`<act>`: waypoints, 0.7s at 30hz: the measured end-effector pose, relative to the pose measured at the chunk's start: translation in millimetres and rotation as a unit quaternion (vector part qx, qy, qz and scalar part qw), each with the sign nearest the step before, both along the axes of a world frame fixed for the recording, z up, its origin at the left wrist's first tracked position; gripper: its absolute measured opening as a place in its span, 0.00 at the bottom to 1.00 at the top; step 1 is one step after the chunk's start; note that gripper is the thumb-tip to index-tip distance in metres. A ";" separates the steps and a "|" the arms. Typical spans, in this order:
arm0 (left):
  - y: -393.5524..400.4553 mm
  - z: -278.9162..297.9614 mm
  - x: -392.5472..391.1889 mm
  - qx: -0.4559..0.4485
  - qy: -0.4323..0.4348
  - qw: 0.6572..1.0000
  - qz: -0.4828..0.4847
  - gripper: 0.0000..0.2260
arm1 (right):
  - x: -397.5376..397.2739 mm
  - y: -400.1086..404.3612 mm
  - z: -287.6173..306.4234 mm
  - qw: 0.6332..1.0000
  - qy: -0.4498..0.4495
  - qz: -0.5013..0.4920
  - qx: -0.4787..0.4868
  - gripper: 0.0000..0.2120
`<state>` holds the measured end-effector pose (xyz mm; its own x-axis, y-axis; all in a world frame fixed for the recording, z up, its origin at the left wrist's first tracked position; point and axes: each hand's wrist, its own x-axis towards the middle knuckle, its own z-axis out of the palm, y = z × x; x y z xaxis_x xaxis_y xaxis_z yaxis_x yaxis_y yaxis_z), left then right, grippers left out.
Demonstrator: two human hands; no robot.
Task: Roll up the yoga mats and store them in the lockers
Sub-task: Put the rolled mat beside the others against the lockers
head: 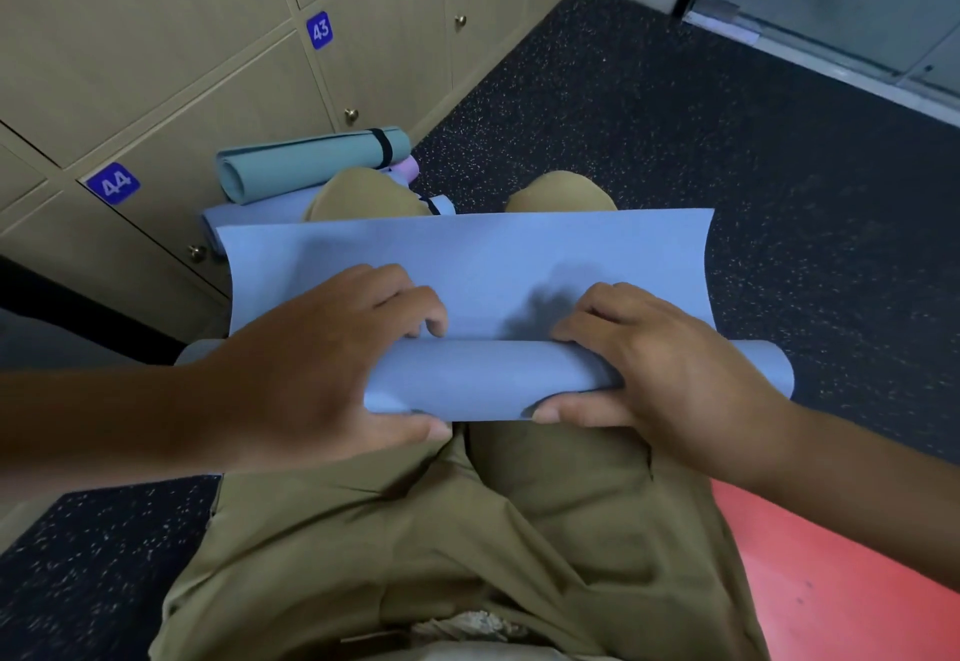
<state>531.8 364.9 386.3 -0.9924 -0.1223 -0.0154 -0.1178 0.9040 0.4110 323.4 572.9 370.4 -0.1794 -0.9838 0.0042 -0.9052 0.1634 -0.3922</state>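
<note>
A light blue yoga mat lies across my thighs, partly rolled, with its flat end stretching over my knees. My left hand grips the left part of the roll, fingers curled over the top and thumb underneath. My right hand grips the right part the same way. Rolled mats lie by the lockers: a teal one with a black strap on top, a pink one behind it, and a pale blue one below. Beige lockers numbered 43 and 44 stand at the left, doors closed.
Dark speckled flooring spreads ahead and to the right. A red mat lies flat on the floor at my lower right. A glass door or panel stands at the far right. A dark bench edge shows at my left.
</note>
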 end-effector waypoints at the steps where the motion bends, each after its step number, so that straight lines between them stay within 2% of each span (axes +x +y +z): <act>1: 0.9 0.0 -0.6 -0.016 0.012 1.000 -0.007 0.25 | -2.9 -3.3 1.8 0.999 -0.022 -0.002 0.023 0.30; 3: 1.5 -2.6 -3.5 -0.047 0.026 0.999 -0.011 0.28 | -9.2 -10.0 5.6 0.997 -0.057 0.003 0.050 0.30; 6: -1.2 -7.9 -8.6 -0.070 0.045 0.996 -0.014 0.28 | -16.7 -16.2 10.0 0.995 -0.074 0.010 0.066 0.31; 9: -6.5 -11.3 -13.5 -0.041 0.049 0.998 -0.014 0.26 | -16.0 -15.0 9.6 0.997 -0.036 -0.006 0.065 0.31; 12: -15.2 -12.3 -18.8 -0.002 0.025 1.000 -0.008 0.24 | -8.7 -8.4 7.3 0.999 0.040 -0.009 -0.011 0.28; 15: -22.9 -11.3 -25.0 0.027 -0.007 1.000 -0.009 0.23 | -3.6 -0.8 3.0 0.996 0.076 0.003 -0.048 0.27; 19: -29.8 -5.4 -31.9 0.075 -0.058 0.995 0.003 0.24 | -3.2 -0.8 -2.0 0.996 0.069 -0.003 -0.057 0.28; 21: -30.3 -4.9 -31.5 0.076 -0.049 0.996 0.011 0.25 | -5.6 -6.2 -1.0 0.997 0.056 0.009 -0.047 0.28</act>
